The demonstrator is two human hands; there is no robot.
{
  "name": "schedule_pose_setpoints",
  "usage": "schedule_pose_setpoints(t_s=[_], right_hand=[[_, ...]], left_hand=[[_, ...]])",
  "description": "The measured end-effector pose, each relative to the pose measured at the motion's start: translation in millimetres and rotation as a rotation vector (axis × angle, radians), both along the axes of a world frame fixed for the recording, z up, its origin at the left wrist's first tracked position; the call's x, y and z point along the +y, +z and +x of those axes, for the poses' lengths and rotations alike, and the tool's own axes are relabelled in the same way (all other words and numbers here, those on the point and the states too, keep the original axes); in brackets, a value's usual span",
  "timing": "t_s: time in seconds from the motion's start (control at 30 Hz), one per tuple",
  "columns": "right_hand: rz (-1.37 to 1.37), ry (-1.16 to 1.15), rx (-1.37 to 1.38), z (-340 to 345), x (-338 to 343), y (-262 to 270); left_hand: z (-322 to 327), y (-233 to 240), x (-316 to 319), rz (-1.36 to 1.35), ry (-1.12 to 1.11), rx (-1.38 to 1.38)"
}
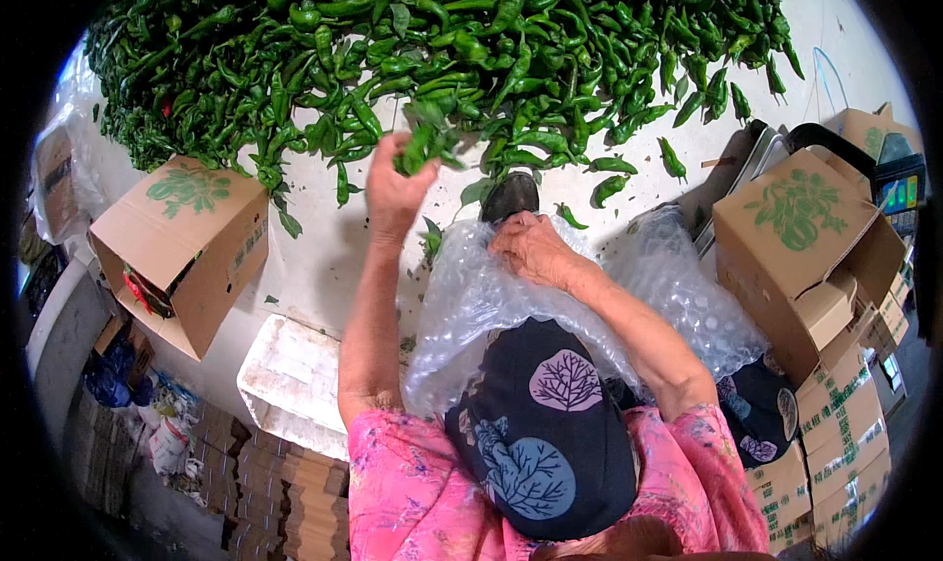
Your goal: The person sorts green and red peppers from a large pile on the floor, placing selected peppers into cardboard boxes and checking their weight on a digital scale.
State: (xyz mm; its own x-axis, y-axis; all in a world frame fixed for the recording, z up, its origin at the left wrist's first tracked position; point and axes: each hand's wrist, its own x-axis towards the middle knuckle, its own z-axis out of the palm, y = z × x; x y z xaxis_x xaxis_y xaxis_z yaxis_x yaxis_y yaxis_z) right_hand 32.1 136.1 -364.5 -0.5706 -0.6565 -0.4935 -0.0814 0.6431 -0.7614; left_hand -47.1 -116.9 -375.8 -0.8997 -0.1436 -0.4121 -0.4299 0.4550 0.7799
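Note:
A large spread of green peppers (pixel 471 52) lies on the pale floor in front of me. My left hand (pixel 401 181) is raised at the near edge of the peppers, its fingers closed around a few green peppers (pixel 427 145) that look blurred. My right hand (pixel 534 248) rests on clear plastic sheeting (pixel 464 288) over my lap, with its fingers curled by the toe of a dark shoe (pixel 510 196). Whether those fingers grip the plastic cannot be told. Dark trousers with a tree print (pixel 545 428) show below the plastic.
An open cardboard box (pixel 188 229) with some red peppers inside stands at left, near a white foam box (pixel 295 377). At right are another open carton (pixel 796 222), a device with a lit display (pixel 900 192) and stacked cartons (pixel 840 428). Flattened cardboard lies at lower left.

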Motion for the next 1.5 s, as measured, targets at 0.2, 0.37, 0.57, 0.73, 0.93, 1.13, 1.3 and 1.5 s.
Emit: schedule_pose_setpoints(t_s=[0.2,0.37,0.57,0.73,0.93,1.13,1.3,1.5], right_hand=[[-0.242,-0.064,-0.148,-13.8,8.3,1.3],[0.029,-0.337,-0.171,-6.2,1.8,9.2],[0.154,-0.586,-0.26,16.8,17.4,6.1],[0.216,-0.483,-0.29,33.8,48.3,-7.5],[0.358,-0.437,-0.143,35.3,32.5,-11.3],[0.622,-0.57,0.129,35.0,50.9,-2.9],[0.534,-0.514,0.046,41.7,81.6,-33.7],[0.451,-0.482,0.061,20.8,66.8,-13.9]], left_hand=[[-24.3,37.6,14.9,0.092,0.184,0.222],[55.6,-12.2,49.0,-0.352,-0.391,0.252],[67.2,-41.2,38.9,-0.29,-0.261,0.194],[87.6,-8.3,-60.2,-0.613,-0.183,0.059],[142.8,-2.0,-36.1,-0.425,-0.286,0.03],[149.2,-19.2,1.2,-0.576,-0.392,0.021],[66.0,36.9,-21.3,-0.005,-0.06,-0.057],[63.8,14.5,-141.0,-0.001,-0.456,-0.295]])
